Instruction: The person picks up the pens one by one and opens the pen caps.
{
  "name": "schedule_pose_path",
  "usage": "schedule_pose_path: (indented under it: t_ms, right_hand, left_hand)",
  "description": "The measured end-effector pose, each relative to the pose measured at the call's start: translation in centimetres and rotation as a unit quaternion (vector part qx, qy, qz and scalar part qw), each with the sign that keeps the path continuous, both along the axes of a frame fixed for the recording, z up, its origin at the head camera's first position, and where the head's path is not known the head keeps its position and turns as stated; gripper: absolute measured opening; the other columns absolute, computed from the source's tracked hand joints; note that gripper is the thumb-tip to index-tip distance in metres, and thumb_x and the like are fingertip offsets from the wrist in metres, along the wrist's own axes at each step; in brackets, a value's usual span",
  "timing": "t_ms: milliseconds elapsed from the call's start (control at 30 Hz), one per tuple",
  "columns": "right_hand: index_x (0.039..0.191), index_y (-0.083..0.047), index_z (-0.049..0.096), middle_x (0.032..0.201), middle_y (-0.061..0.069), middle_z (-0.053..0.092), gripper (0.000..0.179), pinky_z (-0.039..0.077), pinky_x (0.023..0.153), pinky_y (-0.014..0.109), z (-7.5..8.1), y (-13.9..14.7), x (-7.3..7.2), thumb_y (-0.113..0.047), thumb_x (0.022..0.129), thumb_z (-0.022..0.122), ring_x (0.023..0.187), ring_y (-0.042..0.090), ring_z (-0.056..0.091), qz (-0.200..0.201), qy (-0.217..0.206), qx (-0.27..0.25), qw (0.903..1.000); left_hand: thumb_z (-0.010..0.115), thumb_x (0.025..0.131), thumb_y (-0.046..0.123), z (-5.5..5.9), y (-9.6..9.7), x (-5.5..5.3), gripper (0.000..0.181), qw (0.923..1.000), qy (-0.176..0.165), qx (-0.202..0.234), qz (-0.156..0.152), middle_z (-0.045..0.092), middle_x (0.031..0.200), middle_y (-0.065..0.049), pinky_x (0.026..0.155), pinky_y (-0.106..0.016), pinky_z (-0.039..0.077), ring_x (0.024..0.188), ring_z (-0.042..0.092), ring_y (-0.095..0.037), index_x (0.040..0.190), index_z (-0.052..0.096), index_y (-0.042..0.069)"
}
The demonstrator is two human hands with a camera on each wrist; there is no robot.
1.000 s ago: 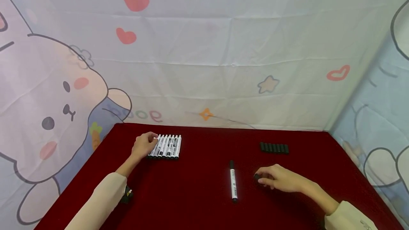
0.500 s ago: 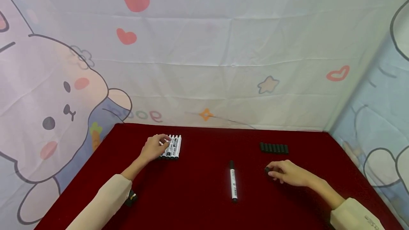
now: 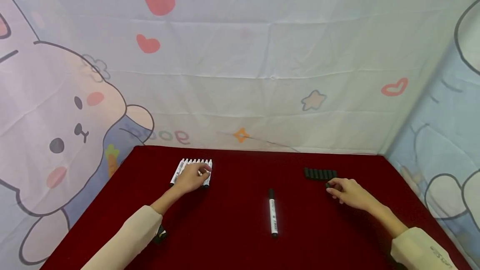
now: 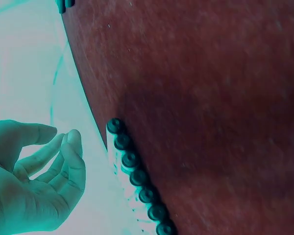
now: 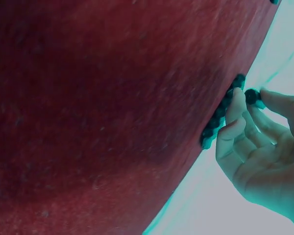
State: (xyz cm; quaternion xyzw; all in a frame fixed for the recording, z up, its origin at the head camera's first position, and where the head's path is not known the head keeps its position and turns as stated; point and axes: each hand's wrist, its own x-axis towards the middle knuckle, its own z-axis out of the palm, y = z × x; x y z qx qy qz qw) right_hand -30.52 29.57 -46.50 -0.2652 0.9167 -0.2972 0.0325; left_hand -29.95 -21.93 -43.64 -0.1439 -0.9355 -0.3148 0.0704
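Note:
My left hand (image 3: 193, 177) hovers over a row of white markers (image 3: 178, 173) at the back left of the table, hiding the middle of the row. In the left wrist view its fingers are loosely bent, thumb and fingertips apart, with nothing between them. The markers' black ends (image 4: 138, 177) line up beside it. Between thumb and fingers, my right hand (image 3: 349, 191) pinches a small black marker cap (image 5: 252, 96). It is just in front of a neat row of black caps (image 3: 320, 174) at the back right.
A single white marker with a black cap (image 3: 273, 216) lies alone near the middle of the red-covered table (image 3: 232, 203). A small dark object (image 3: 160, 235) shows partly from under the left sleeve. A printed cloth (image 3: 240, 95) hangs behind the table.
My left hand has moved right along the marker row, uncovering its left end. My right hand has carried the pinched cap right and back toward the row of caps.

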Motion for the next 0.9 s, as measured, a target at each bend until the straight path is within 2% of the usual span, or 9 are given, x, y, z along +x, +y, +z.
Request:
schedule_pose_path:
  t_ms: [267, 433, 600, 700, 800, 900]
  right_hand:
    - [0.134, 0.019, 0.05, 0.093, 0.015, 0.074, 0.043, 0.051, 0.055, 0.026, -0.5, 1.2, -1.7, -0.014, 0.107, 0.053, 0.063, 0.01, 0.061, -0.067, -0.013, -0.023, 0.9974]
    - [0.133, 0.019, 0.051, 0.092, 0.017, 0.074, 0.042, 0.05, 0.052, 0.027, -0.6, 2.0, -2.3, -0.015, 0.107, 0.053, 0.063, 0.011, 0.062, -0.091, -0.005, -0.033, 0.9953]
    - [0.132, 0.019, 0.05, 0.09, 0.017, 0.074, 0.044, 0.051, 0.053, 0.027, -0.7, 2.7, -3.0, -0.017, 0.107, 0.052, 0.063, 0.012, 0.063, -0.121, 0.001, -0.037, 0.9919]
    - [0.135, 0.02, 0.048, 0.093, 0.019, 0.074, 0.05, 0.051, 0.053, 0.027, -0.8, 3.2, -3.5, -0.022, 0.108, 0.051, 0.066, 0.013, 0.064, -0.142, -0.024, -0.044, 0.9886]
    - [0.139, 0.021, 0.042, 0.097, 0.019, 0.075, 0.058, 0.051, 0.056, 0.028, -0.9, 3.7, -3.9, -0.029, 0.11, 0.047, 0.07, 0.013, 0.064, -0.162, -0.078, -0.058, 0.9821]
    - [0.144, 0.019, 0.037, 0.096, 0.012, 0.074, 0.063, 0.05, 0.057, 0.027, -1.0, 4.1, -4.1, -0.034, 0.11, 0.045, 0.071, 0.011, 0.061, -0.176, -0.133, -0.071, 0.9727]
  left_hand:
    - [0.063, 0.096, 0.004, 0.4, 2.0, 0.8, 0.017, 0.9986, -0.014, 0.002, -0.051, 0.071, 0.086, -0.013, 0.05, -0.022, 0.045, 0.058, 0.058, -0.006, 0.109, 0.07, -0.004]
    - [0.062, 0.096, 0.001, 0.6, 3.2, 1.5, 0.016, 0.9953, -0.008, 0.005, -0.096, 0.072, 0.085, -0.019, 0.05, -0.02, 0.046, 0.056, 0.056, -0.004, 0.108, 0.07, -0.005]
    - [0.063, 0.096, 0.003, 0.6, 4.4, 1.9, 0.016, 0.9925, -0.006, 0.004, -0.122, 0.073, 0.084, -0.016, 0.051, -0.019, 0.048, 0.057, 0.06, -0.006, 0.108, 0.07, -0.005]
    - [0.063, 0.096, 0.003, 0.6, 5.3, 2.3, 0.016, 0.9899, -0.016, 0.007, -0.141, 0.073, 0.084, -0.017, 0.051, -0.019, 0.049, 0.057, 0.062, -0.01, 0.109, 0.07, -0.005]
    - [0.064, 0.096, 0.004, 0.7, 6.2, 2.7, 0.017, 0.9874, -0.026, 0.009, -0.156, 0.073, 0.084, -0.016, 0.052, -0.019, 0.05, 0.057, 0.062, -0.009, 0.109, 0.07, -0.004]
    - [0.064, 0.096, 0.005, 0.7, 7.1, 3.0, 0.017, 0.9863, -0.028, -0.004, -0.162, 0.073, 0.084, -0.01, 0.054, -0.019, 0.049, 0.059, 0.059, -0.004, 0.11, 0.071, -0.001]
